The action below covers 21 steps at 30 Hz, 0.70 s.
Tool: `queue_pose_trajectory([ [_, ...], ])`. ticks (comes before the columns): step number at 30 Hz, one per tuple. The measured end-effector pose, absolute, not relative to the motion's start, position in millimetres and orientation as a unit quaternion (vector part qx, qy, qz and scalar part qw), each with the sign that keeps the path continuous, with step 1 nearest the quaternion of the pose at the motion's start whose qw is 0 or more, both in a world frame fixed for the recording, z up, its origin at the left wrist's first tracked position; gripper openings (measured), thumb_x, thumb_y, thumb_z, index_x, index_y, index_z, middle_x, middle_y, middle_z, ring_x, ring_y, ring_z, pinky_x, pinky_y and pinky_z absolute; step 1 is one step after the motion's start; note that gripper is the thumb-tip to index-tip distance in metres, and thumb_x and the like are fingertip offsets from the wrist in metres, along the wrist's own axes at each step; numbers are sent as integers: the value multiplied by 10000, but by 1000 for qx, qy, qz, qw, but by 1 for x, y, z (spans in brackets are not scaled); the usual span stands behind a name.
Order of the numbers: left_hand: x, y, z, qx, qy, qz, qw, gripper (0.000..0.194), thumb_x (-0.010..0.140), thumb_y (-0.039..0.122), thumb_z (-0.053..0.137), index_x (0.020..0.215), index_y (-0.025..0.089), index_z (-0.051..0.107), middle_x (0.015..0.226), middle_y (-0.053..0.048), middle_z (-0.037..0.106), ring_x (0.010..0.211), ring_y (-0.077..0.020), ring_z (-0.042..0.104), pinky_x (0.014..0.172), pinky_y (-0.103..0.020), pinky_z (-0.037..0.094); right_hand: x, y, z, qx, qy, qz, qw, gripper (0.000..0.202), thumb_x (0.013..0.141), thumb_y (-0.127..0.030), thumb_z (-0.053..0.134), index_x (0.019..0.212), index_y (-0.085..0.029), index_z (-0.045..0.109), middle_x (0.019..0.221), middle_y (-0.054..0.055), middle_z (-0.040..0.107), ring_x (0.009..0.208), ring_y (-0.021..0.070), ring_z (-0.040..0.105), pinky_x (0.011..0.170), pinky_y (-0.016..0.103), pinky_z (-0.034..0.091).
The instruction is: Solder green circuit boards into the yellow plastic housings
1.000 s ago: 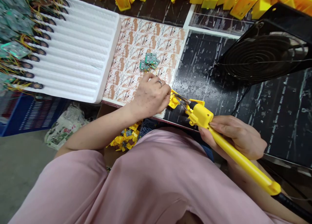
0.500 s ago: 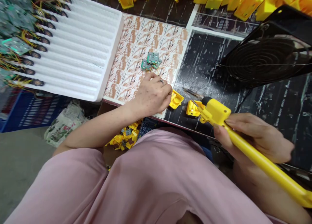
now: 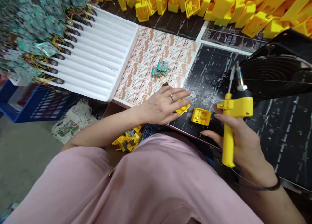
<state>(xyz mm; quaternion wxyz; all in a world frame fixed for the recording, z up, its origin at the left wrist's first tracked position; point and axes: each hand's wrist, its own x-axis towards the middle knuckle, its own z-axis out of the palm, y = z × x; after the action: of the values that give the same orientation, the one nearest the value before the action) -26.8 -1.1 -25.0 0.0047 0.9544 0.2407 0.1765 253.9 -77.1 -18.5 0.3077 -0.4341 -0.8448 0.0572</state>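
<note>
Our left hand [image 3: 162,105] lies flat, fingers spread, pinning a small yellow plastic housing [image 3: 183,109]; our right hand [image 3: 240,139] grips the yellow soldering gun [image 3: 231,120], tip raised. Looks like a pause between joints: next, tip down. A second yellow housing [image 3: 201,116] sits between the hands, black fan [image 3: 273,71] crowding beyond the right.

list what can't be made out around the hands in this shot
- Small yellow plastic part, head view: mostly covered by the left hand.
- Yellow soldering gun in the right hand: its tip blends into the black fan grille.
- Green circuit boards: blurred, cut by the left edge.
</note>
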Motion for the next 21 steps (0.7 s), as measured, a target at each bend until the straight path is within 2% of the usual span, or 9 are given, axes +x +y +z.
queue_pose_trajectory([
  [2, -25, -8, -29, 962, 221, 155, 25, 396, 1025, 333, 496, 1328, 112, 626, 1396, -184, 655, 1286, -278, 616, 1037, -413, 495, 249, -72, -28, -419, -848, 64, 319, 655, 818, -253, 821, 1396, -247, 512, 1160, 118, 759, 984, 293, 768, 810, 369, 655],
  [4, -26, -14, -26, 961, 229, 147, 42, 410, 1027, 366, 501, 1327, 118, 630, 1349, -179, 683, 1203, -268, 662, 998, -402, 521, 246, -67, -31, -419, -847, 64, 321, 677, 823, -187, 803, 1419, -258, 488, 1206, 115, 750, 1011, 275, 766, 822, 342, 656],
  [7, -43, -6, -9, 946, 267, 180, 44, 421, 1030, 412, 489, 1347, 167, 618, 1388, -154, 663, 1212, -258, 650, 1004, -428, 521, 247, -63, -27, -453, -828, 33, 330, 643, 821, -250, 822, 1388, -249, 517, 1215, 112, 750, 969, 259, 775, 785, 319, 653],
  [9, -65, 19, 5, 926, 329, 183, 36, 352, 1037, 315, 453, 1306, 190, 642, 1371, -120, 670, 1226, -239, 624, 1017, -428, 508, 248, -60, -21, -481, -814, 27, 324, 610, 841, -319, 811, 1374, -249, 524, 1245, 109, 740, 978, 259, 774, 778, 328, 650],
  [11, -85, 55, 14, 912, 390, 120, 33, 369, 1027, 221, 390, 1278, 218, 661, 1295, -77, 696, 1154, -217, 623, 1013, -445, 494, 245, -53, -18, -491, -810, 40, 318, 594, 862, -337, 790, 1380, -259, 511, 1295, 105, 717, 1052, 267, 757, 833, 351, 644],
  [14, -99, 104, 11, 930, 366, 5, 25, 439, 939, 140, 456, 1335, 219, 629, 1476, -53, 578, 1306, -237, 527, 1103, -497, 439, 232, -36, -21, -480, -816, 61, 318, 567, 877, -343, 774, 1376, -273, 513, 1295, 83, 710, 1092, 263, 741, 882, 363, 634],
  [16, -97, 125, 5, 949, 312, -42, 31, 391, 899, 161, 520, 1256, 210, 672, 1541, -47, 524, 1412, -271, 456, 1141, -521, 403, 223, -25, -27, -463, -827, 69, 313, 530, 892, -367, 755, 1358, -258, 527, 1240, 76, 725, 1015, 248, 756, 823, 355, 641],
  [17, -94, 130, 2, 956, 286, -55, 37, 327, 908, 189, 526, 1184, 209, 701, 1516, -49, 555, 1421, -275, 457, 1150, -521, 392, 220, -21, -30, -455, -833, 70, 307, 512, 900, -369, 744, 1350, -249, 533, 1212, 74, 731, 973, 239, 760, 792, 349, 641],
  [21, -89, 134, 8, 961, 261, -18, 89, 225, 944, 299, 533, 936, 232, 748, 1217, -33, 747, 1244, -241, 631, 1133, -471, 414, 217, -15, -33, -441, -844, 73, 297, 520, 900, -359, 745, 1352, -228, 523, 1188, 77, 736, 938, 231, 759, 795, 353, 643],
])
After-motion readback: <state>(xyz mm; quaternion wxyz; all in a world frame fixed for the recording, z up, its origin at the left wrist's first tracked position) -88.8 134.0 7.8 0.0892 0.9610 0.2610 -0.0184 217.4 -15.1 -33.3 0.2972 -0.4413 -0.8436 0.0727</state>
